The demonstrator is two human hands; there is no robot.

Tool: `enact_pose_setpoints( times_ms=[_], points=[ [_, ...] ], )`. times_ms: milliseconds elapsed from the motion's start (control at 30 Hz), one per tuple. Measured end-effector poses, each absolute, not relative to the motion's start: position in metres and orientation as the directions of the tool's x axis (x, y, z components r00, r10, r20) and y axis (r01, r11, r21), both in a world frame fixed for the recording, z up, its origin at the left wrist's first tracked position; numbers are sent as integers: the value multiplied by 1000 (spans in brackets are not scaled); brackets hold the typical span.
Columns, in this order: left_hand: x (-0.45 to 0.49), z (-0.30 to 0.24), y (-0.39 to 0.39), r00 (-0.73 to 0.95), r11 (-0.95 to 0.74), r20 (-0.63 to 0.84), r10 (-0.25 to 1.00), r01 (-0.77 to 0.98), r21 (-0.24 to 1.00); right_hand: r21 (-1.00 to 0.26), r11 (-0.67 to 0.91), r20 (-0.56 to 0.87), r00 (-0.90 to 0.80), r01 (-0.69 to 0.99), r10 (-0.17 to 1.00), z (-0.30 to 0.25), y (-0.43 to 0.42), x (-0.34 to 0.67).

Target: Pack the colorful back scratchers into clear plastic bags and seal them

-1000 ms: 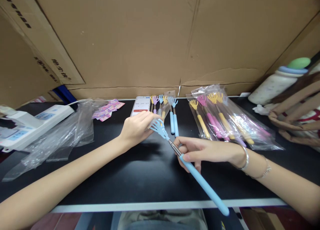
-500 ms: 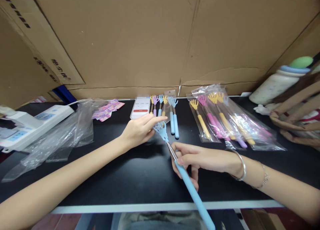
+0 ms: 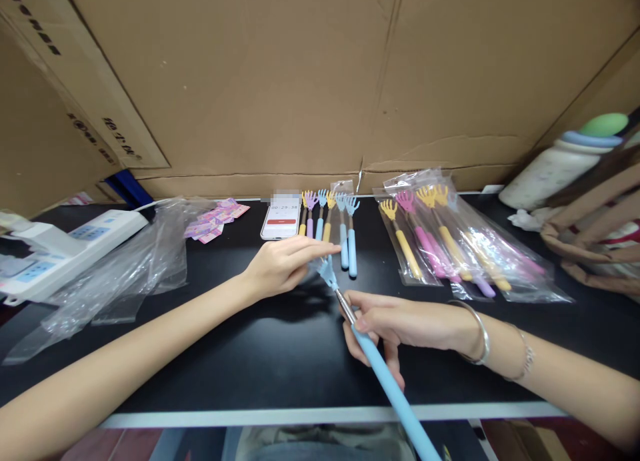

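A light-blue back scratcher point(image 3: 393, 381) with a hand-shaped claw and a short metal shaft slants across the front of the table. My right hand point(image 3: 377, 321) is closed around it where the shaft meets the blue handle. Over the claw point(image 3: 327, 273) is my left hand point(image 3: 283, 264), palm down, its fingers stretched out and partly covering the tips. Whether those fingers press on the claw, I cannot tell. Just behind, unwrapped back scratchers point(image 3: 352, 244) in blue, yellow and purple lie in a row, claws pointing away.
On the right lie several back scratchers in clear bags point(image 3: 425, 237), near a white bottle point(image 3: 555, 171) and a brown bag point(image 3: 595, 241). A phone point(image 3: 281, 217) with a timer, pink cards point(image 3: 215, 221), loose plastic bags point(image 3: 130, 267) and a power strip point(image 3: 75, 251) occupy the left. Cardboard point(image 3: 280, 81) stands behind.
My left hand has shifted slightly right, its fingers now reaching further over the claw. The held back scratcher has moved a little right and down with my right hand.
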State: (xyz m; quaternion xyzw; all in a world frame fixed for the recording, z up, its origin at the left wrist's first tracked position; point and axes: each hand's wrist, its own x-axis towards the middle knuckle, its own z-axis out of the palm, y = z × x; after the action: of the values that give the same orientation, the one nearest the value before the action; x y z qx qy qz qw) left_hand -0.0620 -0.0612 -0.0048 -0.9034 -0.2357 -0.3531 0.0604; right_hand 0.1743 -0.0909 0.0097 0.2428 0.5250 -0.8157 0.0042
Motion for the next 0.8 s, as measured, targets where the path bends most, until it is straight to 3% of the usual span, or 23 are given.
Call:
enact_pose_setpoints(
  times_ms=[333,600,800],
  points=[
    [-59,-5,-66,640,-853,697,323,516,-79,-859,-433,-418,-863,274,284,8,-95,173],
    [-56,-3,-71,696,-818,683,221,514,-258,-837,-486,-397,-890,251,226,9,-98,170],
    [-54,-7,-70,722,-805,669,178,497,-323,-840,-490,-406,-869,233,283,8,-98,169]
  ],
)
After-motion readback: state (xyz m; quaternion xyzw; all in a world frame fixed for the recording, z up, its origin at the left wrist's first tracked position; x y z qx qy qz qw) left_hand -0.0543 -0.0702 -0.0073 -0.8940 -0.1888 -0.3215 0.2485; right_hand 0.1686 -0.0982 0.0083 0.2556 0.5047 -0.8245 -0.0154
